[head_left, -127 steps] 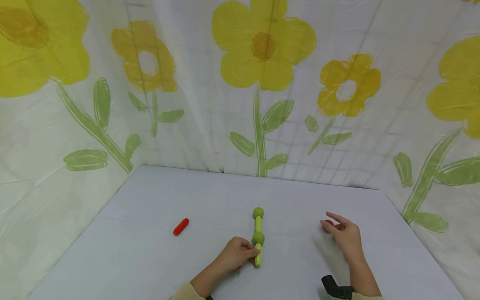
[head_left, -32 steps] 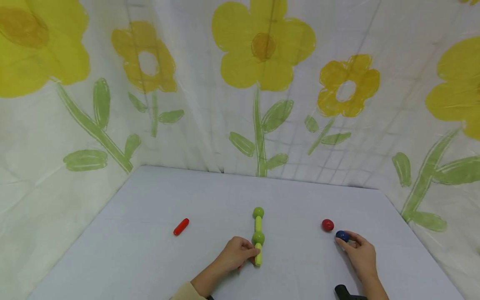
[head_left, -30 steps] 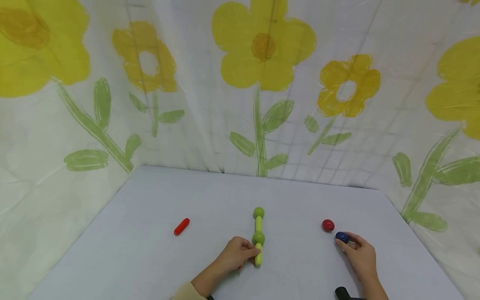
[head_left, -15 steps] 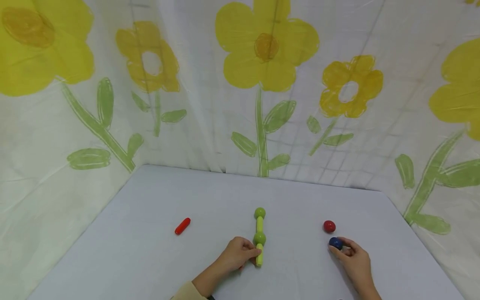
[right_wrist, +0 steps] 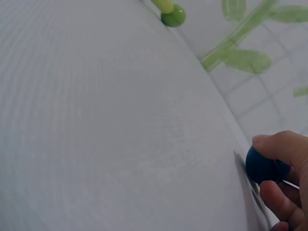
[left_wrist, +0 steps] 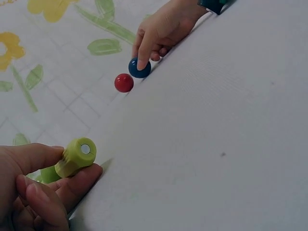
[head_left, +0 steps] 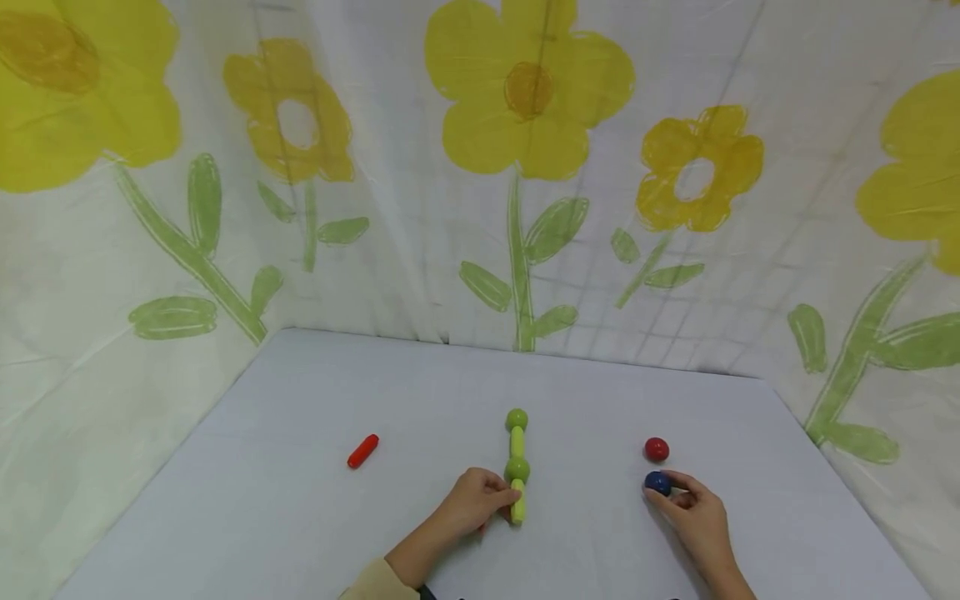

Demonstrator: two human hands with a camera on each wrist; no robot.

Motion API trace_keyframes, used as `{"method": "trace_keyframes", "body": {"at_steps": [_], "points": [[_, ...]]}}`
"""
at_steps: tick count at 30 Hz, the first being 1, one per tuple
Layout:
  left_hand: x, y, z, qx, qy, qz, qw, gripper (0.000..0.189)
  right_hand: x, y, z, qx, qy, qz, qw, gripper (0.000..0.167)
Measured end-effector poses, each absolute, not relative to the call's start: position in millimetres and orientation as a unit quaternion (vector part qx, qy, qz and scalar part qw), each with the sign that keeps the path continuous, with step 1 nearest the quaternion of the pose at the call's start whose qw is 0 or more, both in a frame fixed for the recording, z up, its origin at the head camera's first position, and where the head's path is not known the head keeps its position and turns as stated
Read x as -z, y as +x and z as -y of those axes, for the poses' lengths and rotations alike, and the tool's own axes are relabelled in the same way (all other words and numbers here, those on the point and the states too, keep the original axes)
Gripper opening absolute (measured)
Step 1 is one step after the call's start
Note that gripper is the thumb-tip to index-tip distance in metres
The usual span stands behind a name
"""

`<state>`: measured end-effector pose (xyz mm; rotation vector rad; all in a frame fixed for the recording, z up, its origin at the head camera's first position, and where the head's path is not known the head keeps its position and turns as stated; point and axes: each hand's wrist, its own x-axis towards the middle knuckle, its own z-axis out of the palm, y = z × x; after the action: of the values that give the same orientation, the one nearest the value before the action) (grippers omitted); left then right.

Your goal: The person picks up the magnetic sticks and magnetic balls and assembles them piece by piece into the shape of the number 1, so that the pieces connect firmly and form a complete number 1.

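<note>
My left hand (head_left: 472,502) pinches the near yellow-green rod (head_left: 518,502) of a chain in the middle of the table. The rod's end shows a round silvery disc in the left wrist view. Beyond it the chain runs away from me: a green ball (head_left: 517,469), a second yellow-green rod (head_left: 517,442) and another green ball (head_left: 517,419). A bit of something red (head_left: 482,527) shows under the left hand, mostly hidden. On the right, my right hand (head_left: 697,515) holds a blue ball (left_wrist: 139,68) between thumb and fingers. A red ball (head_left: 656,449) lies just beyond the blue one.
A red rod (head_left: 363,451) lies slantwise on the left half of the white table (head_left: 300,533). At the table's far edge hangs a pale curtain (head_left: 405,250) printed with yellow flowers.
My right hand has come away from the red ball, which lies loose. It then appears with the blue ball and carries it leftward. My left hand keeps its pinch on the rod.
</note>
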<state>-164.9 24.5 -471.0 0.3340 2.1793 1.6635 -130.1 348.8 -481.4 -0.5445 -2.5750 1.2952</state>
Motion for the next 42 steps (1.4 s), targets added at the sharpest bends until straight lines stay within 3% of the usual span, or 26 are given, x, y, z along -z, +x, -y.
{"method": "trace_keyframes", "body": {"at_steps": [24, 42], "points": [[475, -178, -28, -0.584, 0.114, -0.784, 0.174, 0.018, 480, -131, -307, -0.478, -0.126, 0.868, 0.054, 0.044], [477, -179, -28, -0.586, 0.116, -0.783, 0.175, 0.019, 484, -122, -269, -0.524, -0.055, 0.848, 0.051, 0.042]]}}
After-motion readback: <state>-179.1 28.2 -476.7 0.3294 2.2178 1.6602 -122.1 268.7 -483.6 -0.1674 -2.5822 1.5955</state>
